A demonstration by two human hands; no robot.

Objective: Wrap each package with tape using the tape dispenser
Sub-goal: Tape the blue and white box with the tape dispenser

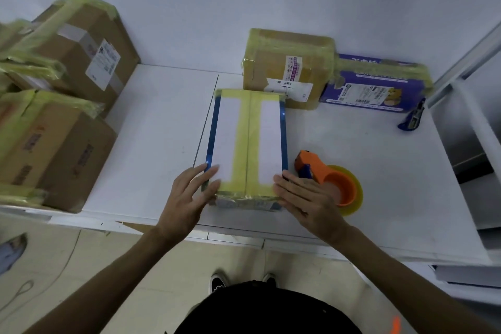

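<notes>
A flat rectangular box (245, 141), glossy white with yellow tape, is pressed at its near corners by left hand (189, 198) and right hand (303, 198), fingers straight; an orange tape dispenser (325, 179) lies right.

Both arms are bare. The left forearm comes in from 7 o'clock and runs toward 1 o'clock, wrist straight. The left hand (189, 195) is palm down, fingers (210, 172) straight and slightly spread, tips resting on the near left corner of the package (249, 130). The right forearm comes in from 4 o'clock and runs toward 10 o'clock. The right hand (306, 198) is palm down, fingers straight and close together, tips touching the package's near right corner. The hands are apart and roughly level, the left at 9 o'clock of the right, both flat and uncurled.
</notes>
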